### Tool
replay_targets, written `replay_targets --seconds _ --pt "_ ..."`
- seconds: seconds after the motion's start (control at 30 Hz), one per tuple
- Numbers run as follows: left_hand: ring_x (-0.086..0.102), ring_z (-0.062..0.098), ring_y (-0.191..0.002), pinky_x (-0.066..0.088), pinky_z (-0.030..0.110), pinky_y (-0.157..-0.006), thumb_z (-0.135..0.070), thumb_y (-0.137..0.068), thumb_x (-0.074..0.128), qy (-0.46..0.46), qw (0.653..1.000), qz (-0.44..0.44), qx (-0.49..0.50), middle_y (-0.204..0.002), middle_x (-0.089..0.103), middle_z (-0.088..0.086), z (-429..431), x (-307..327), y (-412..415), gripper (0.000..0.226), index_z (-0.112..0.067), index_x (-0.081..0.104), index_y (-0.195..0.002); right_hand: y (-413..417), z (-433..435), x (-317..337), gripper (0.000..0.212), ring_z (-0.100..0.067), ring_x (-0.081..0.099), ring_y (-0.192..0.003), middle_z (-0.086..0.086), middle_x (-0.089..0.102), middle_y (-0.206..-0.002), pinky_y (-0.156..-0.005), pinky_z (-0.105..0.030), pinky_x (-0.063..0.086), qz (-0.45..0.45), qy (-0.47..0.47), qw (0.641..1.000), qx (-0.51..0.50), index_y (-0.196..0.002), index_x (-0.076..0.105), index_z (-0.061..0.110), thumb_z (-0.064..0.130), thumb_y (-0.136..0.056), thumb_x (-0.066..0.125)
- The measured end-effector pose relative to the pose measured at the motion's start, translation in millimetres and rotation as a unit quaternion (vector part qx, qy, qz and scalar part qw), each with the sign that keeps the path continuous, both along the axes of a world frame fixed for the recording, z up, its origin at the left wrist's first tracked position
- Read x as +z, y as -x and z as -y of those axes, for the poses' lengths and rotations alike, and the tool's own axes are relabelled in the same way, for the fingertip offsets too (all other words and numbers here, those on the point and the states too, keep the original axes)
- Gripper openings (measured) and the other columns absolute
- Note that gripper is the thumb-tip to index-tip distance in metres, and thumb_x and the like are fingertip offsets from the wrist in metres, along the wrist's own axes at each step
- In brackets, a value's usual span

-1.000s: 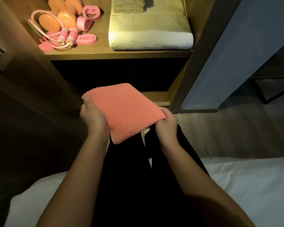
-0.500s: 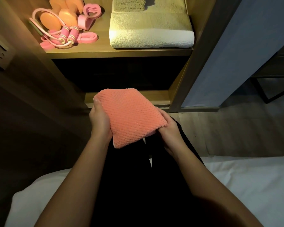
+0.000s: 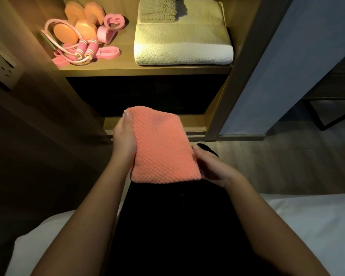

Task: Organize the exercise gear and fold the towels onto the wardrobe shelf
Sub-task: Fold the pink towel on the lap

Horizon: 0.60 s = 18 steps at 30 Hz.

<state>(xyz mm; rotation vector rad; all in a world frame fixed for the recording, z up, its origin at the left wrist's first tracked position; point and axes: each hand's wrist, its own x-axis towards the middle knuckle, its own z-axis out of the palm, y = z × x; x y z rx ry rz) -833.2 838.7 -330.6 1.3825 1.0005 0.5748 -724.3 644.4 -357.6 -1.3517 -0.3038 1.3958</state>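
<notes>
- Holding item: orange towel [image 3: 163, 146], waffle-textured, folded to a compact rectangle. It is off the wardrobe shelf [image 3: 147, 69], lifted in the air below and in front of it, over the person's dark-trousered lap [image 3: 167, 226].
- Left hand [image 3: 126, 140]: grips the towel's left edge below the shelf. The thumb lies flat along the top of the cloth and the fingers pass underneath, out of sight.
- Right hand [image 3: 213, 168]: grips the towel's lower right edge, on the side farther from the shelf. The thumb presses on the edge and the fingers curl under the cloth.
- Large pale towel [image 3: 183, 44]: folded, lying flat on the right half of the shelf, its rolled fold at the front lip.
- Small olive towel [image 3: 157, 10]: folded, stacked on the large one toward the back of the shelf.
- Orange dumbbells [image 3: 88, 29]: on the left half of the shelf, toward the back.
- Pink skipping rope [image 3: 92, 49]: coiled on the left half of the shelf, its handles side by side in front of the dumbbells.
- Pink band [image 3: 110, 52]: flat on the shelf, touching the rope handles.
- Pink heart-shaped trainer [image 3: 113, 21]: on the shelf just beside the dumbbells, between them and the towels.
- White bed [image 3: 307, 226]: well below the shelf, under the seated person.
- Wall socket [image 3: 2, 66]: left of the shelf, outside the wardrobe.
</notes>
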Motion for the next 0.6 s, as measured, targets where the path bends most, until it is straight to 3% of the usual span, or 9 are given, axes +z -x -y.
replay_targets --seconds 0.13,0.27,0.33,0.47,0.53,0.6 --pt "0.062 0.014 -0.092 0.049 0.031 -0.080 -0.052 -0.102 0.029 -0.039 0.999 -0.006 -0.033 -0.100 0.065 0.000 4 5 -7 0.040 -0.027 0.061 -0.102 5 -24 7 0.041 -0.012 0.068 -0.095 0.005 0.070 -0.106 -0.070 -0.024 0.051 0.072 0.031 0.995 -0.060 -0.111 0.060 0.024 0.053 -0.082 0.062" --pt "0.058 0.015 -0.078 0.046 0.032 -0.072 -0.050 -0.102 0.032 -0.116 0.993 -0.023 0.022 -0.085 0.060 0.001 3 -4 -4 0.045 -0.016 0.058 -0.091 6 -28 8 0.015 -0.010 0.067 -0.092 0.006 0.069 -0.104 -0.068 -0.025 0.055 0.186 0.015 0.969 -0.160 -0.101 0.062 0.030 0.038 -0.089 0.065" --pt "0.057 0.016 -0.079 0.046 0.034 -0.072 -0.052 -0.101 0.034 -0.097 0.993 -0.039 0.055 -0.085 0.060 0.002 5 -8 -6 0.048 -0.012 0.059 -0.093 2 -30 12 0.010 -0.010 0.065 -0.093 0.007 0.067 -0.102 -0.071 -0.027 0.054 0.240 0.000 0.954 -0.179 -0.099 0.061 0.030 0.034 -0.090 0.065" --pt "0.059 0.016 -0.081 0.046 0.035 -0.075 -0.058 -0.098 0.036 0.065 0.998 -0.015 0.014 -0.087 0.062 0.001 1 -9 -13 0.047 -0.019 0.062 -0.094 -12 -31 19 0.022 -0.008 0.063 -0.095 0.007 0.064 -0.106 -0.070 -0.024 0.051 0.249 -0.022 0.950 -0.186 -0.112 0.057 0.025 0.033 -0.092 0.062" --pt "0.059 0.015 -0.080 0.046 0.032 -0.071 -0.056 -0.098 0.037 0.057 0.996 -0.046 -0.053 -0.091 0.062 0.001 0 -13 -16 0.045 -0.018 0.060 -0.096 -24 -30 20 0.027 -0.008 0.062 -0.097 0.008 0.063 -0.110 -0.071 -0.024 0.050 0.241 -0.027 0.953 -0.183 -0.117 0.053 0.025 0.036 -0.093 0.060" --pt "0.057 0.012 -0.078 0.042 0.028 -0.063 -0.050 -0.101 0.037 -0.019 0.991 -0.103 -0.079 -0.093 0.060 0.000 3 -20 -25 0.038 -0.017 0.055 -0.101 -34 -32 19 0.027 -0.009 0.061 -0.099 0.008 0.061 -0.110 -0.074 -0.026 0.050 0.260 -0.007 0.951 -0.167 -0.118 0.050 0.026 0.039 -0.095 0.056"
